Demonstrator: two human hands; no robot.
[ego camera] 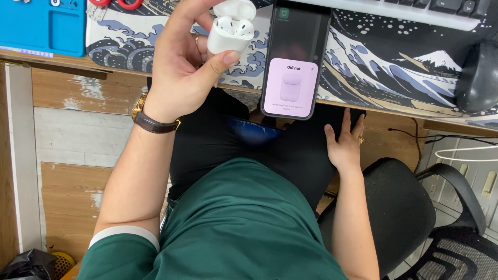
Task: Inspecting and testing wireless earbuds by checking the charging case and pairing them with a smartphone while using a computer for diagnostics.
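Observation:
My left hand (pixel 181 67) is raised above the desk edge and grips a white earbud case (pixel 231 28), its lid flipped open with two white earbuds seated inside. A watch with a brown strap (pixel 148 118) sits on that wrist. Just right of the case a dark smartphone (pixel 295 57) lies on the desk mat, overhanging the desk edge, its screen showing a pale purple panel with a picture of a case. My right hand (pixel 345 142) rests flat on my right thigh below the desk, fingers spread, holding nothing.
A wave-print desk mat (pixel 394 62) covers the desk. A blue tray (pixel 41 26) and red scissor handles (pixel 115 4) sit at the far left, a keyboard (pixel 425 9) along the top, a black mouse (pixel 480 78) at right. A black chair armrest (pixel 456 186) lies beside me.

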